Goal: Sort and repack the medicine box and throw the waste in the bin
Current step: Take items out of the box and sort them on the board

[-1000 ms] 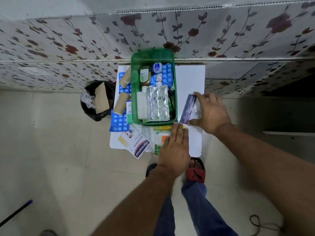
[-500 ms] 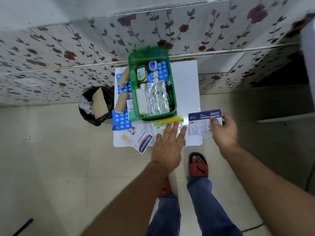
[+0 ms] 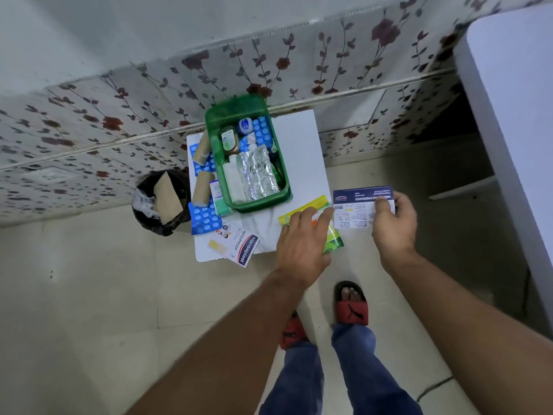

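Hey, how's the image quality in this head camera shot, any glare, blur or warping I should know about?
Head view: wide-angle warping bends the wall trim into a curve; glare on the foil strips in the green box washes out their print; the dressings box in the right hand reads only partly; the left hand is slightly soft; lighting is dim and bluish.

Bare forearms; blue jeans point(image 3: 353, 372); red-strapped black sandals point(image 3: 350, 310).
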